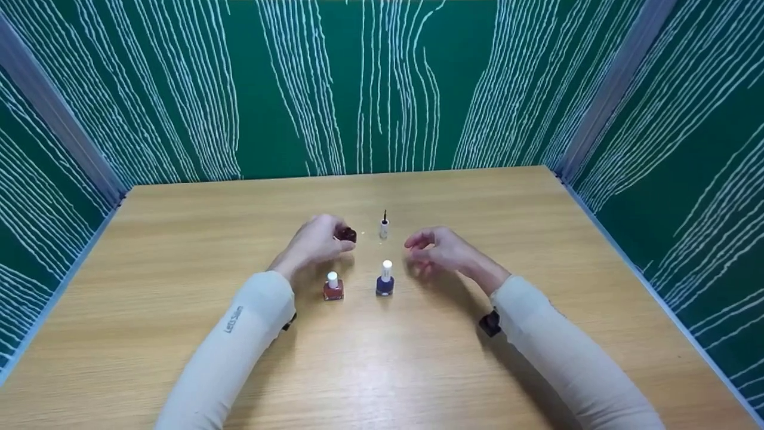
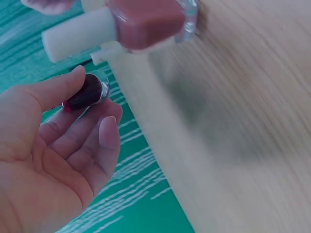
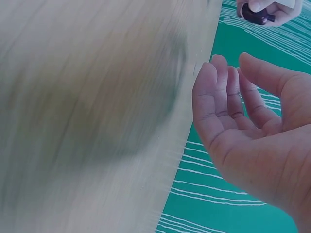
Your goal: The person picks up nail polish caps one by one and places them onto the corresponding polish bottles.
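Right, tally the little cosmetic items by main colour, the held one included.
Reddish bottle: 1
Blue bottle: 1
Dark bottle, held in the left hand: 1
White item with a thin black top: 1
Total: 4

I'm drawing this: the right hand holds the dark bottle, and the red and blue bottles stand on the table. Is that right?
It isn't the right hand: the head view shows the left hand holding the dark bottle. The rest is right.
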`<state>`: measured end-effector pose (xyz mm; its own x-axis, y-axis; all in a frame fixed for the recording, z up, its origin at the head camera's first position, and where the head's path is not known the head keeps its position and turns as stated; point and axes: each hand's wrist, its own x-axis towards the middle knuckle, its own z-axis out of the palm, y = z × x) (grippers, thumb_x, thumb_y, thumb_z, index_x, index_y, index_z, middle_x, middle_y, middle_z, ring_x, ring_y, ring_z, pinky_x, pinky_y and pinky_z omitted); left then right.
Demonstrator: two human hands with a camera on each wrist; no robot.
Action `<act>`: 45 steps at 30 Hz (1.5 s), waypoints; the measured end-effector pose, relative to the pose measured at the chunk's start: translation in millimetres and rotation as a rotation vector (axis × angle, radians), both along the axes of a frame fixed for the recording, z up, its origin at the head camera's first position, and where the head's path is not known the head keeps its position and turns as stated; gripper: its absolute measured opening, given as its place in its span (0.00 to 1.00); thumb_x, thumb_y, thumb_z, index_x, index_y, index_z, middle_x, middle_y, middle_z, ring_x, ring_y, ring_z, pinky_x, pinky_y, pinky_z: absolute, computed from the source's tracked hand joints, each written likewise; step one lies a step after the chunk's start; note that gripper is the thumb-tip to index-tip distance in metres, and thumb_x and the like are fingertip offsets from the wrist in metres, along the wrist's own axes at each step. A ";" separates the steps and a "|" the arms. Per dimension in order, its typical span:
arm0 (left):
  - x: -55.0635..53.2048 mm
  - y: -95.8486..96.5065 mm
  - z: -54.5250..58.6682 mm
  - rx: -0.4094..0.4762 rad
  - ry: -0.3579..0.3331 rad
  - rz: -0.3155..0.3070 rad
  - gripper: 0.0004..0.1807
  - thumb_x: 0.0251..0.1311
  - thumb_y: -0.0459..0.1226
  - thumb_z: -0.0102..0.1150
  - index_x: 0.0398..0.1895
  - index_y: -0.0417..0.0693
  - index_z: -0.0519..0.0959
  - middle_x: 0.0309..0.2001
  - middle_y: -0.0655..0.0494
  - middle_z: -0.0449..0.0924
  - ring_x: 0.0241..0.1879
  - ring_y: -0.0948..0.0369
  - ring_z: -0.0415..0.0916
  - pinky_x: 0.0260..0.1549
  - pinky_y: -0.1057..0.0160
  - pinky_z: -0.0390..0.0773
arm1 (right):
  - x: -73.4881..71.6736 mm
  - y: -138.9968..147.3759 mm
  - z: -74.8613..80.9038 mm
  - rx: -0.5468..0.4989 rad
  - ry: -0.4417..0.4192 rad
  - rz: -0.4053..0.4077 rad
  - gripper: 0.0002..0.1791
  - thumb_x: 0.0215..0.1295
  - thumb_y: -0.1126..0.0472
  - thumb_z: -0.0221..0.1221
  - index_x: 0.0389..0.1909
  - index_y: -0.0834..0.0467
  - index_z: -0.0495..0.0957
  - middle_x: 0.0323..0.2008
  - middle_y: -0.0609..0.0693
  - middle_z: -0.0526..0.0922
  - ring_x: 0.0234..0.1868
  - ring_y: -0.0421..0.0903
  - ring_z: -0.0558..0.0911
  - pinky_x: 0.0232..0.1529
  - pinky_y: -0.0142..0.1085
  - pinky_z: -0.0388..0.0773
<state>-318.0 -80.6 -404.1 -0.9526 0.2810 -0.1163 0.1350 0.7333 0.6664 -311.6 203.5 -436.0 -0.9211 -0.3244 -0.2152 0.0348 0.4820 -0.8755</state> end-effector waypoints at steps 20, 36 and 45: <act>67.8 -14.0 13.9 -0.018 0.232 -0.314 0.12 0.63 0.41 0.68 0.45 0.45 0.84 0.36 0.58 0.84 0.34 0.64 0.80 0.37 0.63 0.81 | 1.0 -7.0 -3.1 0.034 -0.005 0.003 0.16 0.71 0.65 0.62 0.58 0.62 0.79 0.46 0.56 0.78 0.37 0.52 0.81 0.44 0.47 0.81; 99.5 -11.4 -17.8 0.136 0.120 -0.394 0.07 0.48 0.33 0.70 0.32 0.49 0.82 0.32 0.60 0.84 0.31 0.63 0.82 0.32 0.66 0.82 | -6.9 -17.1 5.9 0.015 -0.020 -0.014 0.25 0.72 0.65 0.60 0.68 0.62 0.71 0.47 0.56 0.78 0.39 0.53 0.82 0.42 0.44 0.82; 105.2 -10.9 -22.8 0.157 0.129 -0.441 0.07 0.52 0.33 0.69 0.34 0.49 0.82 0.33 0.62 0.85 0.33 0.61 0.84 0.34 0.66 0.82 | -9.1 -21.2 2.4 0.012 -0.012 -0.028 0.26 0.72 0.65 0.60 0.69 0.61 0.70 0.47 0.57 0.78 0.40 0.55 0.82 0.43 0.46 0.82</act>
<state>-212.7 -91.5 -426.9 -0.7427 0.6658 0.0712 0.4991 0.4795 0.7218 -320.7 182.2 -433.6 -0.9273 -0.2954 -0.2300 0.0590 0.4914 -0.8689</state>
